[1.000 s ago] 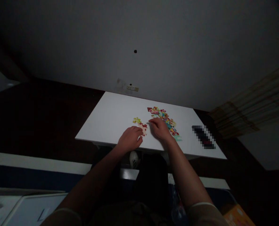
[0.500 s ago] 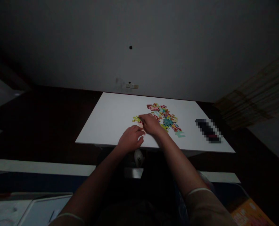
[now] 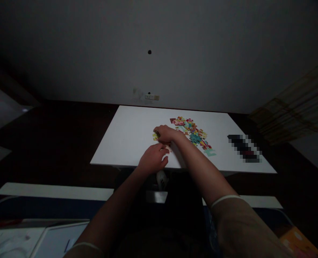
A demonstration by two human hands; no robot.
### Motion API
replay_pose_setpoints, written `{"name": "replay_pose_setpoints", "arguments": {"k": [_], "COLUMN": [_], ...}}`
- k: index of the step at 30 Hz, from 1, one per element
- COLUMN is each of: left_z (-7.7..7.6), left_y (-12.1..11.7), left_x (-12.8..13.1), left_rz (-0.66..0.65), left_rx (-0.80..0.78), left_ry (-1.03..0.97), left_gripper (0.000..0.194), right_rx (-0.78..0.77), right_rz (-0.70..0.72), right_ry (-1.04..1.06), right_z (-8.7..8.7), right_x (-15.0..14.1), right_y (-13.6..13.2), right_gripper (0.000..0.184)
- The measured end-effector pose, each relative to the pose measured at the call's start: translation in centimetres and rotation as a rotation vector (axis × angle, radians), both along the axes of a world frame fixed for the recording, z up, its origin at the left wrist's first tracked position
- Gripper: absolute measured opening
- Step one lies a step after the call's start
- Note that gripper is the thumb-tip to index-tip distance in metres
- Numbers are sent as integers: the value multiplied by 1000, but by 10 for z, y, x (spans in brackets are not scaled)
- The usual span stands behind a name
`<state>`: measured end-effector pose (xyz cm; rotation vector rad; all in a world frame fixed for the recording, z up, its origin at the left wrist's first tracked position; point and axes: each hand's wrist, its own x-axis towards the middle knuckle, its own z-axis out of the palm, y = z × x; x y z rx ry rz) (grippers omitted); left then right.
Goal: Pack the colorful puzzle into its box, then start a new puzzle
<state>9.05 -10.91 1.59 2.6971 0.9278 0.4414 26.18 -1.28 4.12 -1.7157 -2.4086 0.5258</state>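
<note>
On the white table, my right hand [image 3: 164,133] reaches across to the left with its fingers bent down over yellow jigsaw pieces [image 3: 155,137]. Its fingertips are closed on a yellow piece, mostly hidden under the hand. My left hand [image 3: 153,157] rests close to the table's front edge, thumb and fingers apart, with no piece visible in its grasp. Small pale pink pieces [image 3: 168,147] lie just beyond its fingertips. To the right of both hands spreads a loose pile of colourful jigsaw pieces [image 3: 195,138], partly behind my right forearm.
The white table [image 3: 126,125] stands before a grey wall with a socket strip [image 3: 152,97]. A blurred-out dark object [image 3: 243,148] lies on its right side. A light green piece [image 3: 210,152] sits at the pile's near end. An orange printed item [image 3: 300,242] is at the lower right.
My right hand has shifted left and slightly away from me, from the pink pieces onto the yellow ones. My left hand stays nearly in place. The whole view has moved a little.
</note>
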Motion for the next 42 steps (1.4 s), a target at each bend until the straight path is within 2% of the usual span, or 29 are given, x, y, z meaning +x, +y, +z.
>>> {"name": "replay_pose_setpoints", "arguments": {"k": [4,7,11,16,20,25,30,42], "left_z": [-1,-1,-1,2,3,3,1,-1], "left_y": [-1,-1,0,-2,-3,-2,-2,-2], "left_x": [0,0,-1,-2,-2,-2,-2,-2], "left_rz": [8,10,2,7,9,0,6,3], "left_rx": [5,10,14,2,2,10,7,16], "left_ry": [12,15,5,9,0,-14,-16,-22], "left_gripper": [31,31,31,30,31,31,29,30], "right_rx": [-43,-30,-39,-120,-140,-75,-50,-11], "right_rz": [58,33,13,54,50,-42,-129,-83], "right_ry": [6,89,140,121,115,163,149,115], "right_z": [7,14,20,25,27,24,16,2], "right_x": [-1,3,11,11,5,15,38,52], "right_y": [2,0,-2,3,6,0,-13,-17], "right_gripper": [55,46,47,28,25,39,35,36]}}
